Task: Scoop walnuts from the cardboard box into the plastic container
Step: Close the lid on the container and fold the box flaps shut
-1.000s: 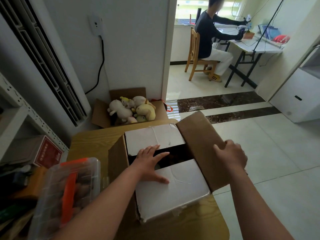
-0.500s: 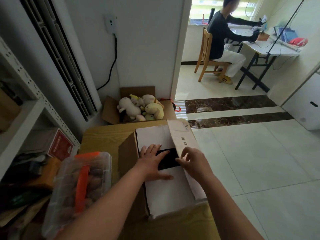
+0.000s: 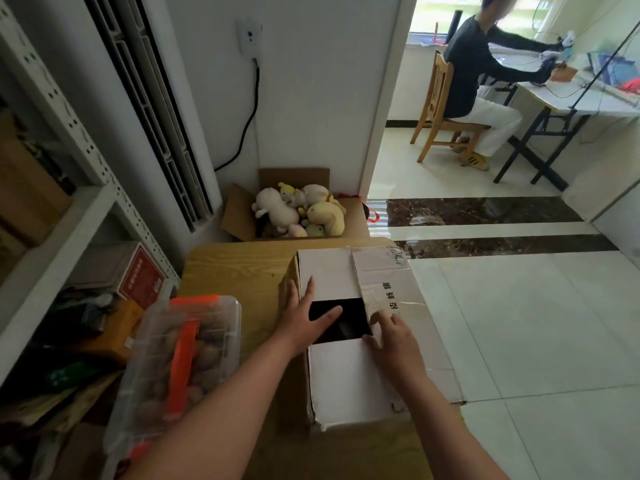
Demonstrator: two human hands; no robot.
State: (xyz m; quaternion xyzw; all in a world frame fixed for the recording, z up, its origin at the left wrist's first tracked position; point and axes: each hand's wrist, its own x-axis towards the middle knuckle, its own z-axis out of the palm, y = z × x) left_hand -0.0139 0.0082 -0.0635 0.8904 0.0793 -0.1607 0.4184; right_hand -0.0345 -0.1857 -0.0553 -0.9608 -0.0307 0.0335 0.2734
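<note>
Daylight from far window (image 3: 436, 19), glare on floor (image 3: 519, 306); dim left side; wide-angle edge distortion, slight blur.

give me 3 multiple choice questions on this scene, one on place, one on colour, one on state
1. Where is the plastic container relative to the cardboard box?
A. On the person's left of it
B. On top of it
C. On the floor behind it

2. What colour is the container's handle?
A. Blue
B. Orange
C. Green

3. How is the box top?
A. Taped shut
B. Flaps torn off
C. Flaps mostly folded in, a dark gap between them

Answers: 1 A, it stands beside the box toward the shelf. 2 B, the strap is bright orange. 3 C, the left hand and right hand rest by the gap.
</note>
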